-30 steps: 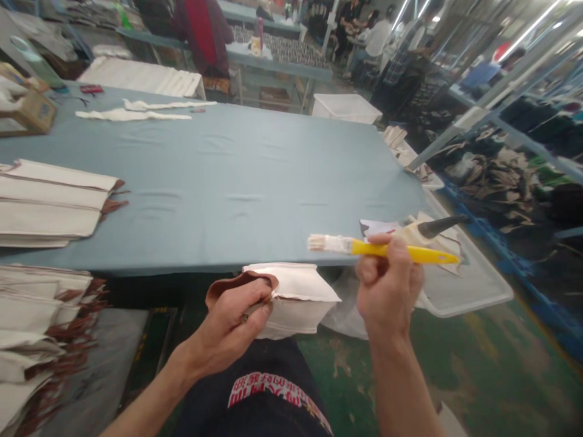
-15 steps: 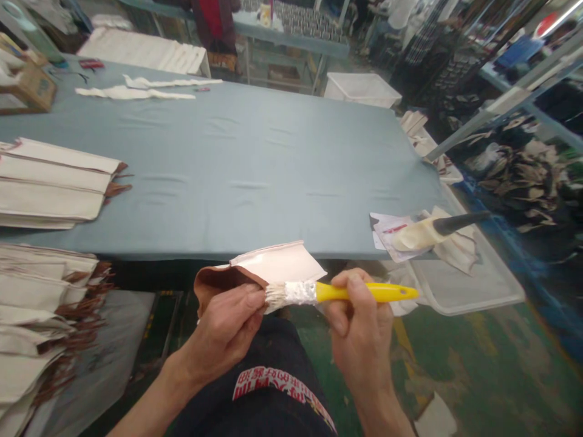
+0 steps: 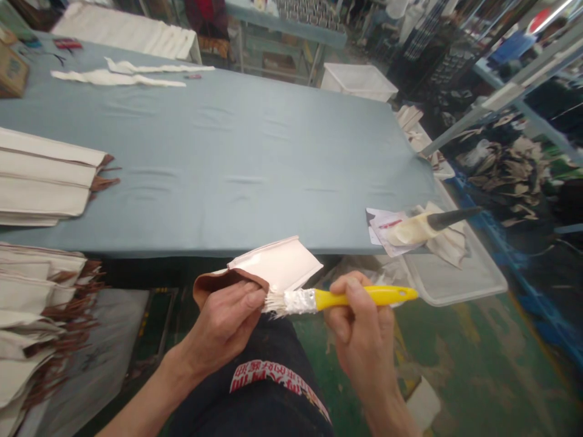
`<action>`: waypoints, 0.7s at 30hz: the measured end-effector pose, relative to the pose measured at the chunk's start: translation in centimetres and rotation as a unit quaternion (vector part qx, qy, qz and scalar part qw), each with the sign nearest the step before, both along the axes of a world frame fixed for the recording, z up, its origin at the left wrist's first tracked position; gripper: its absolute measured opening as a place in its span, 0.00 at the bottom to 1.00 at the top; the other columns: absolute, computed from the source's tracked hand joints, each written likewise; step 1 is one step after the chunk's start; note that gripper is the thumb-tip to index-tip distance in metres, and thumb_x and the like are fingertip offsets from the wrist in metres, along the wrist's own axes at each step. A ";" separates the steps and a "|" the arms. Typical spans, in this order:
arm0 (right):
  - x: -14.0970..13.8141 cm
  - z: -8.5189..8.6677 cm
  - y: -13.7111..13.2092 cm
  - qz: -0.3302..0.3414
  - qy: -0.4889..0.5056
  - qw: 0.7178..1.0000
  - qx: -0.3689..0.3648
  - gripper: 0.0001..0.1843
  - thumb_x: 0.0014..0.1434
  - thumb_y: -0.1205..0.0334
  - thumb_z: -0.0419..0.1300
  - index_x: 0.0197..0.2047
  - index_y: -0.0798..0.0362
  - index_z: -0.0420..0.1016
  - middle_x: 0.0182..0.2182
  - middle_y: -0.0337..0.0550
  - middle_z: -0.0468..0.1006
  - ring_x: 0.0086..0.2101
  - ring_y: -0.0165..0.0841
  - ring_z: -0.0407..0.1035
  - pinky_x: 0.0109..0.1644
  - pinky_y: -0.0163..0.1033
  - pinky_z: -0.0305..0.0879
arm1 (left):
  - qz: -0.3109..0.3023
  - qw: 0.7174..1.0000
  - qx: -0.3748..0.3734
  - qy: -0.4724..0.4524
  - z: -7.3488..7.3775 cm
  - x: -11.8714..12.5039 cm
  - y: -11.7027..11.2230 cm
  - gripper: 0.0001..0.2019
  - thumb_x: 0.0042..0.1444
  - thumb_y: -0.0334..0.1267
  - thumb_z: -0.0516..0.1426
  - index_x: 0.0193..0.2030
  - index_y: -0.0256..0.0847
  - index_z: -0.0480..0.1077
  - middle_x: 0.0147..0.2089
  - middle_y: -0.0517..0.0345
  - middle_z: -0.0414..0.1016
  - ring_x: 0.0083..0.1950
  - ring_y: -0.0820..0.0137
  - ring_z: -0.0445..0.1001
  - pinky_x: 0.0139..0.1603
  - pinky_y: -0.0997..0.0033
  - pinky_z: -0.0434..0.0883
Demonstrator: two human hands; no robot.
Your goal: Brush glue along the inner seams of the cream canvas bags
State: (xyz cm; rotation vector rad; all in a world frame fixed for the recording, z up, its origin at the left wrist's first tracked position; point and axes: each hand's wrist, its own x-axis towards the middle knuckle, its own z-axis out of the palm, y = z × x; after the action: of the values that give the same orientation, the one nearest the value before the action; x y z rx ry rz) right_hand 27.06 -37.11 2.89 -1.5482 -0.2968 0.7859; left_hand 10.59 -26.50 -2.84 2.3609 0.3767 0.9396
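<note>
My left hand (image 3: 234,315) is closed on the edge of a pale leather piece (image 3: 276,261) with a brown inner side, held at the table's near edge. Between finger and thumb, my right hand (image 3: 362,321) grips a paintbrush (image 3: 387,295) by its yellow handle. White stuff coats the brush's ferrule, and its pale bristles touch or nearly touch the piece beside my left fingertips; exact contact is hard to make out. Part of the piece is hidden behind my left fingers.
Stacks of similar pale pieces (image 3: 45,176) lie at the left, more (image 3: 36,303) below them. A dark-handled brush (image 3: 437,223) rests on papers at the right table corner, above a clear plastic bin (image 3: 478,279). White strips (image 3: 118,79) lie at the back of the blue-grey table (image 3: 255,145).
The camera view has shifted slightly, so the table things appear further left and higher. The brush bristles sit a little lower against the piece. Both hands keep their grips.
</note>
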 end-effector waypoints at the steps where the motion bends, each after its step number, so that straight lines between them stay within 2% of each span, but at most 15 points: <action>1: -0.2 0.2 0.0 -0.010 -0.004 1.000 0.000 0.19 0.67 0.43 0.61 0.34 0.50 0.69 0.14 0.24 0.54 0.15 0.24 0.46 0.21 0.31 0.42 | 0.000 1.000 -0.002 0.001 -0.1 0.0 0.1 0.10 0.70 0.22 0.52 0.43 0.41 0.69 0.34 0.55 0.77 0.32 0.69 0.75 0.35 0.73 0.72; 4: -0.5 0.5 0.2 -0.023 -0.030 0.999 -0.005 0.19 0.67 0.43 0.61 0.34 0.49 0.70 0.14 0.25 0.55 0.15 0.24 0.47 0.20 0.30 0.43 | 0.008 1.000 -0.007 -0.001 -0.3 0.0 0.3 0.09 0.69 0.23 0.53 0.42 0.41 0.69 0.34 0.55 0.79 0.33 0.69 0.77 0.35 0.73 0.73; 8: -0.6 -0.2 0.1 0.003 -0.031 1.000 -0.004 0.21 0.68 0.42 0.60 0.32 0.50 0.70 0.14 0.24 0.53 0.15 0.23 0.46 0.20 0.29 0.42 | 0.011 1.000 -0.025 -0.005 -1.0 -0.1 0.6 0.10 0.68 0.22 0.53 0.44 0.38 0.73 0.38 0.51 0.84 0.38 0.68 0.82 0.40 0.73 0.77; 10: 0.1 -0.7 0.1 -0.003 -0.037 0.999 0.024 0.21 0.68 0.43 0.62 0.32 0.51 0.71 0.14 0.24 0.53 0.14 0.22 0.46 0.19 0.28 0.41 | 0.014 0.998 -0.065 0.010 -1.0 -0.1 0.7 0.10 0.68 0.23 0.53 0.45 0.37 0.75 0.38 0.51 0.85 0.38 0.69 0.83 0.42 0.75 0.77; 12: 1.1 -1.2 0.3 -0.017 -0.059 0.996 0.066 0.20 0.67 0.44 0.63 0.32 0.51 0.72 0.13 0.25 0.55 0.13 0.22 0.47 0.17 0.27 0.42 | 0.031 0.988 -0.144 0.045 -0.5 0.1 0.9 0.11 0.68 0.26 0.54 0.43 0.37 0.78 0.38 0.53 0.85 0.38 0.69 0.82 0.43 0.75 0.76; 16: 2.7 -1.1 1.0 0.005 -0.104 0.984 0.145 0.18 0.69 0.48 0.64 0.32 0.51 0.75 0.14 0.26 0.58 0.13 0.21 0.49 0.16 0.26 0.45 | 0.056 0.927 -0.357 0.104 1.8 0.9 1.8 0.13 0.68 0.37 0.55 0.40 0.36 0.81 0.38 0.54 0.83 0.38 0.68 0.78 0.37 0.77 0.73; 19: 3.1 -0.4 1.1 0.060 -0.133 0.970 0.195 0.16 0.70 0.52 0.63 0.32 0.51 0.77 0.15 0.27 0.60 0.12 0.21 0.50 0.15 0.26 0.43 | 0.024 0.869 -0.489 0.071 3.5 1.5 2.9 0.15 0.66 0.44 0.59 0.43 0.35 0.82 0.36 0.56 0.81 0.36 0.69 0.75 0.35 0.77 0.70; 21: 3.3 -0.1 1.1 0.089 -0.156 0.957 0.225 0.14 0.71 0.53 0.62 0.34 0.50 0.78 0.17 0.29 0.64 0.12 0.21 0.52 0.15 0.27 0.43 | -0.007 0.824 -0.564 0.050 4.1 1.6 3.5 0.16 0.64 0.48 0.62 0.45 0.35 0.83 0.35 0.58 0.80 0.34 0.70 0.73 0.34 0.77 0.68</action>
State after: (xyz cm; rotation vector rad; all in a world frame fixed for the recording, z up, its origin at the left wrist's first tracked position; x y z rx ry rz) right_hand 30.38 -35.98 2.84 -1.2148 -0.8029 0.5566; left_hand 12.21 -23.01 1.24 1.2919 0.7103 0.3606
